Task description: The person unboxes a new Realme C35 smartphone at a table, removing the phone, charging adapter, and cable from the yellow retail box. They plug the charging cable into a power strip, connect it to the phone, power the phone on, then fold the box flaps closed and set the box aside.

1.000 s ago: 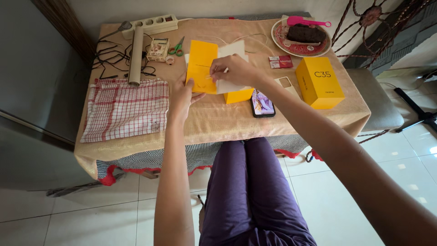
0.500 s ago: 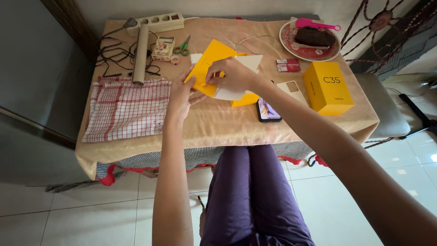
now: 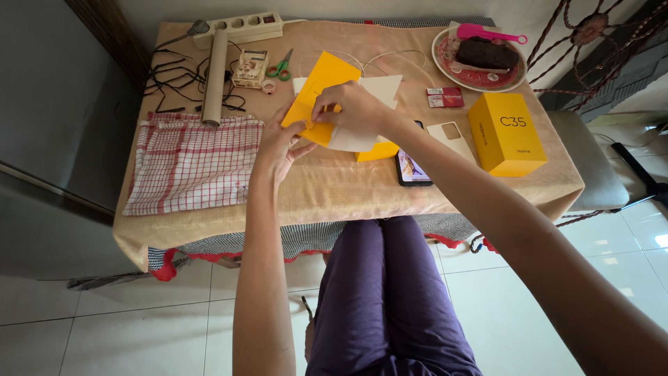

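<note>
A table [image 3: 209,223] is seen from above, covered with a beige cloth [image 3: 348,188]; under it a checked cloth with a red edge [image 3: 229,244] hangs down. The floor [image 3: 139,327] is laid with large white glossy tiles, and bright spots of light are reflected on them at the right side. At the left a dark grey surface [image 3: 56,125] with a dark wooden frame [image 3: 104,35] is seen. Behind the table a pale wall [image 3: 348,8] is visible. At the right a padded grey seat [image 3: 591,160] and a dark ornamental metal frame [image 3: 591,35] are placed
</note>
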